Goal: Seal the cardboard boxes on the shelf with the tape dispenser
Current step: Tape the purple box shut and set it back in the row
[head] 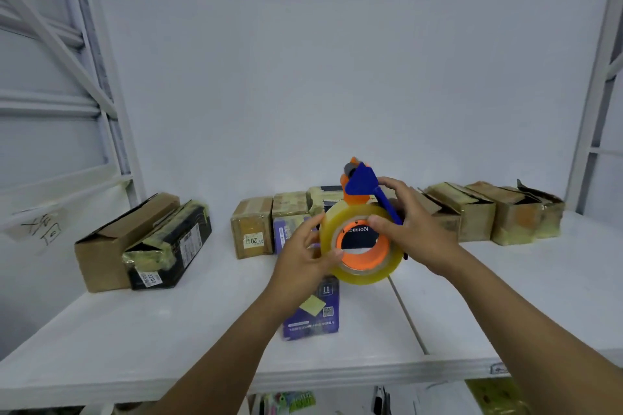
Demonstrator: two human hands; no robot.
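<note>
The left hand pinches the tape dispenser at its roll's edge; the right hand curls round its frame. Left of the dispenser, bare shelf reaches its front edge.

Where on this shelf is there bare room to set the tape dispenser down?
Bare shelf front left, between the black box and the purple box, and front right, before the right row of boxes. Crowded: the back-centre cluster behind the tape dispenser.
</note>
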